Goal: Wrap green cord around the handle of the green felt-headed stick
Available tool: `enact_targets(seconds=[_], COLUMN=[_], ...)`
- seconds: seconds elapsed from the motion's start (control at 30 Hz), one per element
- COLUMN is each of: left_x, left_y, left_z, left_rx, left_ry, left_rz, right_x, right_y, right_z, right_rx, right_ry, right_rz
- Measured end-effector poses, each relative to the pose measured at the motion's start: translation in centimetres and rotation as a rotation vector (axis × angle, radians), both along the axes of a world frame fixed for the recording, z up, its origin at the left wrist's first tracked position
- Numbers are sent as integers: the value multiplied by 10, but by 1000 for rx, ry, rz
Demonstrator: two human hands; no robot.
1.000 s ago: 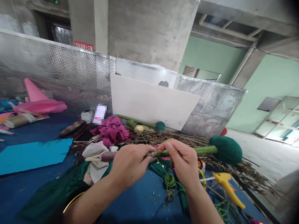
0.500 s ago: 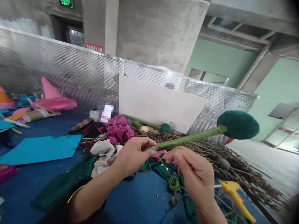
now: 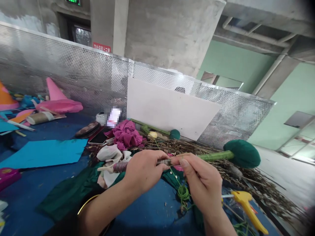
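My left hand (image 3: 145, 170) is closed around a stick (image 3: 214, 156) near its unwrapped end, where the brownish shaft shows. Green yarn is wound round the stretch beyond my hands, and a dark green padded ball (image 3: 242, 153) caps the right end. Just right of my left hand, my right hand (image 3: 203, 178) pinches a strand of green yarn against the stick; its fingertips partly hide the strand. Below hangs a small tangled bundle of the same green yarn (image 3: 182, 193), over dark green cloth (image 3: 171, 177) on the blue table (image 3: 145, 206).
A yellow glue gun (image 3: 248, 206) lies at the right, beside dry stalks (image 3: 248, 177). Behind are magenta cloth (image 3: 126, 134), a lit phone (image 3: 114, 117) and a white board (image 3: 169, 106). Blue sheet (image 3: 46, 152) and pink cone shape (image 3: 60, 98) lie left.
The stick has tipped so that its ball end is lower and further left. My right hand has come in from beside the stick to touch it next to my left hand.
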State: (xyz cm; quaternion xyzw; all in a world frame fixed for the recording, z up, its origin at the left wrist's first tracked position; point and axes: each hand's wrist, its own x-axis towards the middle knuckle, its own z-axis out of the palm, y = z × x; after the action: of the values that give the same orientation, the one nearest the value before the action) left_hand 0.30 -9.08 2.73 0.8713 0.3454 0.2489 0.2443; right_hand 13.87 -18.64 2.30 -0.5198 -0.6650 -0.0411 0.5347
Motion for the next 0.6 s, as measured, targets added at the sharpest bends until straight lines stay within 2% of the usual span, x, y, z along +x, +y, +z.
enact_targets(seconds=[0.13, 0.27, 0.43, 0.6], left_x=[2, 5, 8, 7], left_y=[-8, -10, -10, -8], left_z=[-4, -11, -14, -20], left_rx=[121, 235, 277, 430], left_ry=[81, 159, 216, 186], left_rz=[-25, -14, -7, -92], right_x=[8, 12, 17, 23], right_y=[8, 13, 18, 24], right_z=[0, -1, -3, -5], right_rx=[-51, -111, -150, -253], right_ry=[93, 151, 196, 285], right_rz=[-29, 1, 5, 14])
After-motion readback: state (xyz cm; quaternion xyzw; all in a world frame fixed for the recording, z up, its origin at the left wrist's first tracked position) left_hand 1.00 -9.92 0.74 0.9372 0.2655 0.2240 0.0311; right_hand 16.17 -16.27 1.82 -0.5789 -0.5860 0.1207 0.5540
